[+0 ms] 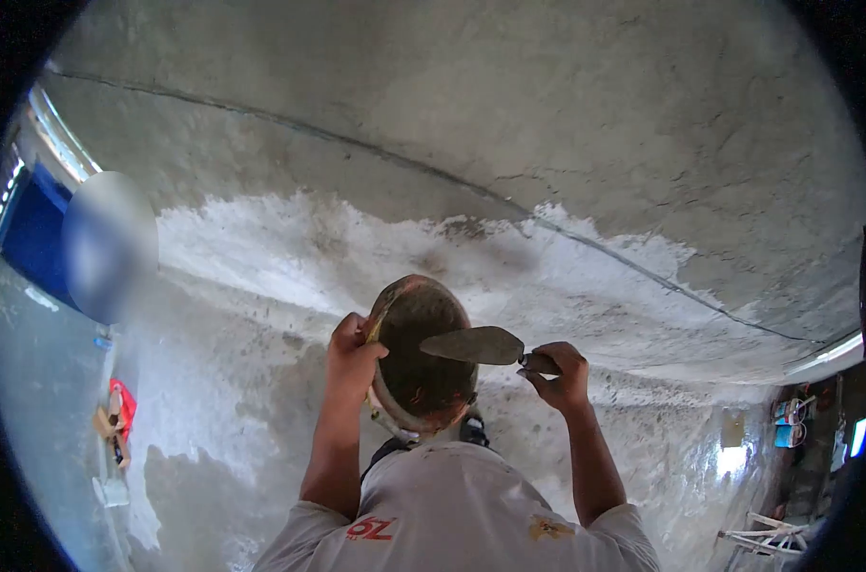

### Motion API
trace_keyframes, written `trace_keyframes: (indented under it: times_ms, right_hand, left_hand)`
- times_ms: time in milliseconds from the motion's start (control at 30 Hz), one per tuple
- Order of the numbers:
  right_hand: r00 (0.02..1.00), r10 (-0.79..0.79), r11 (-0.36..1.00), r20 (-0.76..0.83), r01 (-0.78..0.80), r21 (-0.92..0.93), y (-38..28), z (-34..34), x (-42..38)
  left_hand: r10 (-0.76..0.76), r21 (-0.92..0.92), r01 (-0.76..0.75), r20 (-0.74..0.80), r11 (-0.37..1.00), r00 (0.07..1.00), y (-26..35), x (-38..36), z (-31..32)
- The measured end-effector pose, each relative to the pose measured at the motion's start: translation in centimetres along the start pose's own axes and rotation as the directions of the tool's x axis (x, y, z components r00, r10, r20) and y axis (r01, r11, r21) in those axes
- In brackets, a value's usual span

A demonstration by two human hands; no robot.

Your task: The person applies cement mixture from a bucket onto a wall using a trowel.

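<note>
My left hand [350, 355] grips the rim of a round, dirty bucket [388, 386], thumb over the edge. The bucket is tilted so that its dark inside faces me; how much it holds is hard to make out. In my right hand [561, 375] is the handle of a pointed trowel [485, 345]. Its grey blade reaches left across the bucket's mouth, flat side toward me. Below the bucket, part of my dark footwear [473, 431] shows on the floor.
Ahead stands a rough grey wall [586, 86] with a long dark cable or groove and a whitish lower band. The wet-patched floor [252, 419] lies below. Red and brown items [120, 419] lie at left; buckets [791, 424] and a white metal frame [767, 537] are at right.
</note>
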State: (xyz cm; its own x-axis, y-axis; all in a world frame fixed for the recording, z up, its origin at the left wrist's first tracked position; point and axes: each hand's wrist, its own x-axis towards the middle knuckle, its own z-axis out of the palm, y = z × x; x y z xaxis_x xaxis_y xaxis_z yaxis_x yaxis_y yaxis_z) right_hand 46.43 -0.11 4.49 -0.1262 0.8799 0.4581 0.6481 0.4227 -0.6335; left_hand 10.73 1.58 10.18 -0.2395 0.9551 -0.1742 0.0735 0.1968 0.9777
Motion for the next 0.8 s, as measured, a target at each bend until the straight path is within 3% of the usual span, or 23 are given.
trace_keyframes:
  times_ms: [133, 267, 333, 467, 667, 733, 800]
  right_hand:
    - [1.0, 0.027, 1.0, -0.013, -0.026, 0.016, 0.2, -4.5, 1.4]
    - [0.998, -0.015, 1.0, -0.06, 0.014, -0.013, -1.6, -9.2, 4.8]
    - [0.997, -0.012, 1.0, -0.076, 0.015, 0.028, -0.3, -10.7, 6.5]
    - [0.999, -0.008, 0.97, 0.035, 0.017, -0.244, -1.5, -14.0, 11.0]
    - [0.987, -0.007, 0.882, 0.164, 0.083, -0.464, -2.7, -15.5, 15.8]
    - [0.985, -0.049, 0.848, 0.166, 0.129, -0.515, -2.8, -15.6, 16.9]
    - [0.972, 0.019, 0.785, 0.233, 0.13, -0.606, -2.1, -16.0, 17.7]
  left_hand:
    - [0.053, -0.105, -0.05, 0.018, 0.993, 0.998, -0.6, 0.3, 0.7]
    - [0.037, 0.0, -0.037, -0.012, 0.999, 0.999, -0.7, 0.2, 1.3]
    - [0.087, -0.116, -0.085, 0.015, 0.99, 0.996, -2.3, 0.5, 1.3]
    - [0.071, -0.177, -0.064, 0.035, 0.982, 0.997, -3.4, 0.4, 1.6]
    - [0.085, -0.157, -0.077, 0.041, 0.985, 0.996, -4.6, 0.5, 1.5]
    - [0.034, 0.049, -0.034, -0.01, 0.998, 0.999, -4.8, 0.6, 1.4]
    - [0.067, 0.079, -0.064, -0.046, 0.995, 0.997, -4.7, 0.4, 1.4]
